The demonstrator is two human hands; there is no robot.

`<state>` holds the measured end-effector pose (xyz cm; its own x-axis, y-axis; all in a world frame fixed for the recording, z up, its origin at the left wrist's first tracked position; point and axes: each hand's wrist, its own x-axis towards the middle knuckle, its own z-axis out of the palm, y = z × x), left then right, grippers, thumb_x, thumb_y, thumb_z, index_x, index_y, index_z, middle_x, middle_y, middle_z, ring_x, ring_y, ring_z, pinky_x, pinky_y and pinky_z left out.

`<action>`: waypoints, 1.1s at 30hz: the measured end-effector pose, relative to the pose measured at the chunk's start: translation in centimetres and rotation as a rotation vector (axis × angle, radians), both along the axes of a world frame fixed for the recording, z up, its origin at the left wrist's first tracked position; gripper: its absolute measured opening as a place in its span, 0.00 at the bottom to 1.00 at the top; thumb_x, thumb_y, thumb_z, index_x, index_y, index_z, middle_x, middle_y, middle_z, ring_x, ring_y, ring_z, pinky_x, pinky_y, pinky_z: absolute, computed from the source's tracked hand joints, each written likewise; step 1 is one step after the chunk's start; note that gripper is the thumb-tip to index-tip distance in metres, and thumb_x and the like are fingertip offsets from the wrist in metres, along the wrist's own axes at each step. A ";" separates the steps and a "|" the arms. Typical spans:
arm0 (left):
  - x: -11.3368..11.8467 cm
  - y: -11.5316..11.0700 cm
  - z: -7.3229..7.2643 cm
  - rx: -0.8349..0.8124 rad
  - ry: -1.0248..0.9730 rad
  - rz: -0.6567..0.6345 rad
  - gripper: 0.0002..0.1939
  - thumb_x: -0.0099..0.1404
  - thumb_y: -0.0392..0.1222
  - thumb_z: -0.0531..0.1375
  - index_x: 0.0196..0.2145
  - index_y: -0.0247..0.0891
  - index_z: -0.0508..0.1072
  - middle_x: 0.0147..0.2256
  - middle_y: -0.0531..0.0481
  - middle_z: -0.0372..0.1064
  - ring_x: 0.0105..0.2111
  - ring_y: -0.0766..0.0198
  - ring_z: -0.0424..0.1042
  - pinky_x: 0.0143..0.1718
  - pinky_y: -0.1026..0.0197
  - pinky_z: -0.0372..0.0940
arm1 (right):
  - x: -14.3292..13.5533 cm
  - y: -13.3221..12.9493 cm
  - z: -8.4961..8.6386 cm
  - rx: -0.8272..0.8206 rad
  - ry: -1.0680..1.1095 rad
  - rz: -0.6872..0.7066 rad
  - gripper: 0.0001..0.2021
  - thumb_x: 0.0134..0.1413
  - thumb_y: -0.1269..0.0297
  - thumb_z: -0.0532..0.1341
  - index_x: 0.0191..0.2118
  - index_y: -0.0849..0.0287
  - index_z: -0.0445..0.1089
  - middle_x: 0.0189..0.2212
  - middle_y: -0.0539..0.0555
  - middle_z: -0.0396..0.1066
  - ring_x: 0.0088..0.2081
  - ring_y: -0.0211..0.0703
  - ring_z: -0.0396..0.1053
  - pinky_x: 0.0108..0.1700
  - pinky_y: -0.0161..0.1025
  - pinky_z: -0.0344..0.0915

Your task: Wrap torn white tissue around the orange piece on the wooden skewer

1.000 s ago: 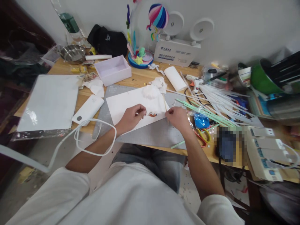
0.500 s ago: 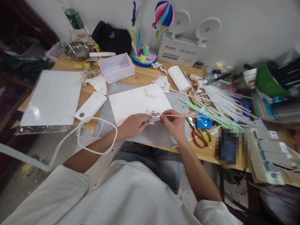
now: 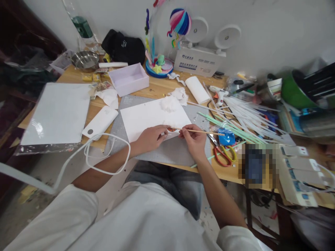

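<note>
The right hand [image 3: 195, 141] had thumb and fingers pinched together on a thin wooden stick [image 3: 211, 133], held roughly level. The left hand [image 3: 150, 137] had its fingers bent and the thumb near them; whether it gripped anything could not be determined. A small orange piece [image 3: 171, 129] lay between the two sets of fingertips, at the near edge of a white sheet [image 3: 141, 115] on the grey mat [image 3: 129, 101]. The stick's inner end was at or just beside that piece; contact was not confirmed.

Risks noted. A slip of the right hand's pinch could push the stick into the piece and bend or tear it. White fluff [image 3: 169, 104] sat loose beyond the hands, and a brush of the fingers could scatter it. The stick's outer end reached over a blue packet [image 3: 227, 138] to the right; a wide swing could knock this or the scissors [image 3: 222, 155] just beside it. A looped white cable [image 3: 125, 170] appeared across the left forearm; lifting that arm could snag it and drag the power bank [image 3: 101, 122] off the desk [image 3: 154, 91].
</note>
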<state>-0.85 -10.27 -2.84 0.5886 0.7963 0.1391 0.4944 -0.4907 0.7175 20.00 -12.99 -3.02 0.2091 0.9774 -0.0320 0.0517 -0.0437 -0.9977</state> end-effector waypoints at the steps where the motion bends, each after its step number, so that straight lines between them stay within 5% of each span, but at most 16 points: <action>1: 0.1 0.1 0.0 -0.005 -0.015 0.005 0.16 0.70 0.35 0.56 0.52 0.41 0.76 0.49 0.48 0.78 0.42 0.61 0.78 0.47 0.59 0.70 | 0.0 -0.1 0.0 0.001 -0.007 0.010 0.11 0.52 0.53 0.68 0.33 0.55 0.72 0.24 0.47 0.76 0.25 0.38 0.74 0.30 0.37 0.71; 6: 0.3 0.6 -0.4 -0.021 -0.031 0.064 0.11 0.69 0.35 0.58 0.46 0.38 0.77 0.45 0.48 0.78 0.34 0.63 0.75 0.43 0.59 0.70 | 0.1 0.0 -0.5 0.026 -0.052 -0.005 0.12 0.53 0.52 0.67 0.34 0.55 0.73 0.26 0.48 0.76 0.26 0.38 0.74 0.31 0.38 0.71; 13: 0.7 1.6 -0.7 0.087 0.010 0.049 0.08 0.72 0.38 0.57 0.41 0.38 0.76 0.50 0.44 0.75 0.49 0.57 0.75 0.54 0.54 0.69 | 0.1 0.2 -1.2 0.054 -0.032 -0.061 0.13 0.53 0.51 0.67 0.34 0.55 0.73 0.25 0.48 0.76 0.25 0.39 0.75 0.30 0.39 0.71; 24: 1.5 2.0 0.0 0.018 0.195 0.169 0.10 0.71 0.41 0.59 0.40 0.35 0.79 0.45 0.43 0.71 0.36 0.62 0.73 0.44 0.56 0.70 | 0.0 -0.1 -1.6 0.127 -0.058 -0.062 0.11 0.56 0.53 0.66 0.34 0.55 0.73 0.26 0.48 0.76 0.25 0.38 0.74 0.29 0.37 0.71; 28: 1.7 2.1 0.3 0.003 0.238 0.172 0.12 0.72 0.43 0.58 0.41 0.35 0.79 0.46 0.42 0.71 0.38 0.59 0.74 0.45 0.54 0.70 | 0.1 -1.1 -1.2 0.292 -0.285 -0.089 0.08 0.61 0.57 0.63 0.35 0.54 0.73 0.26 0.49 0.76 0.27 0.38 0.75 0.33 0.38 0.71; 33: 1.7 2.4 0.5 -0.006 0.274 0.159 0.11 0.72 0.39 0.56 0.42 0.34 0.78 0.43 0.41 0.71 0.42 0.55 0.74 0.47 0.53 0.69 | -0.4 -1.5 -0.4 0.401 -0.571 0.045 0.07 0.62 0.62 0.60 0.35 0.54 0.73 0.26 0.50 0.77 0.28 0.38 0.75 0.34 0.38 0.70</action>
<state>0.88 -7.87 -2.34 0.4714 0.8818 -0.0130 0.7401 -0.3875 0.5497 19.63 -14.54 -3.43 0.0452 0.8990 0.4357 0.5656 0.3365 -0.7529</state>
